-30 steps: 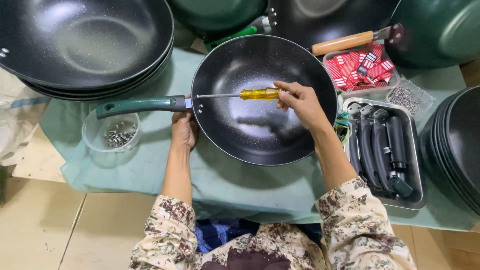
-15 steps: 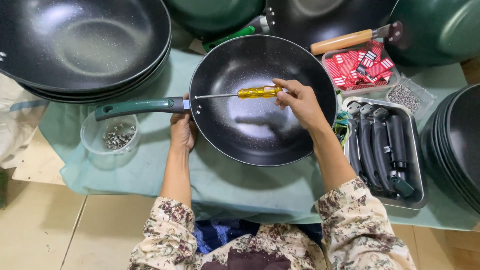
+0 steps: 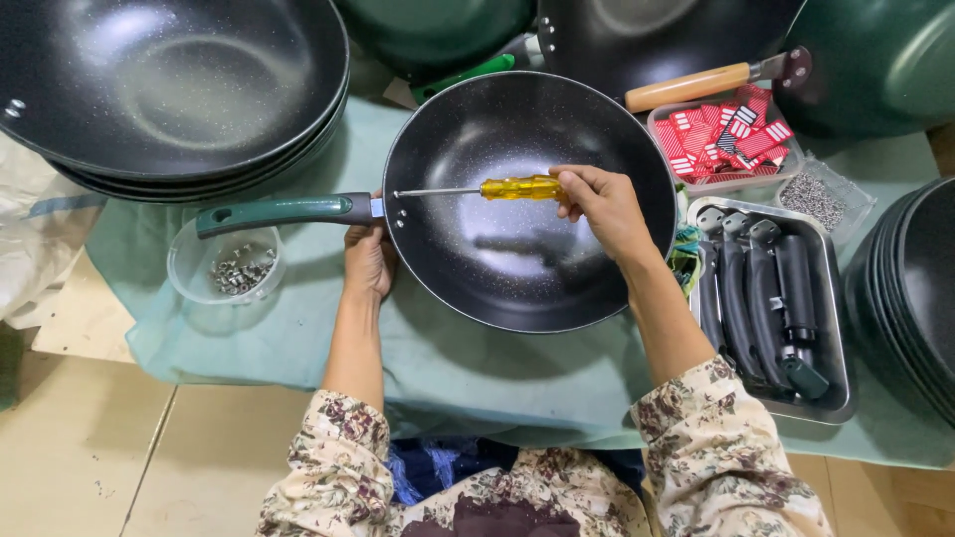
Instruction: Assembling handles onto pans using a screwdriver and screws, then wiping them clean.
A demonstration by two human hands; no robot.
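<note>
A black speckled pan (image 3: 517, 259) with a dark green handle (image 3: 284, 211) lies on a teal cloth (image 3: 298, 338). My right hand (image 3: 602, 204) grips a screwdriver with a yellow handle (image 3: 522, 188); its shaft points left and the tip meets the inner wall where the handle joins. My left hand (image 3: 368, 261) is under the pan's left rim by the handle joint, fingers curled against the pan.
A clear bowl of screws (image 3: 227, 267) sits left of the pan. Stacked black pans (image 3: 169, 89) lie at the upper left and right edge (image 3: 915, 288). A metal tray of black handles (image 3: 771, 308), a tub of red tags (image 3: 726, 134) and a small screw tub (image 3: 816, 199) are on the right.
Almost nothing has moved; my right hand keeps the screwdriver at the same spot on the pan wall and my left hand stays at the handle joint.
</note>
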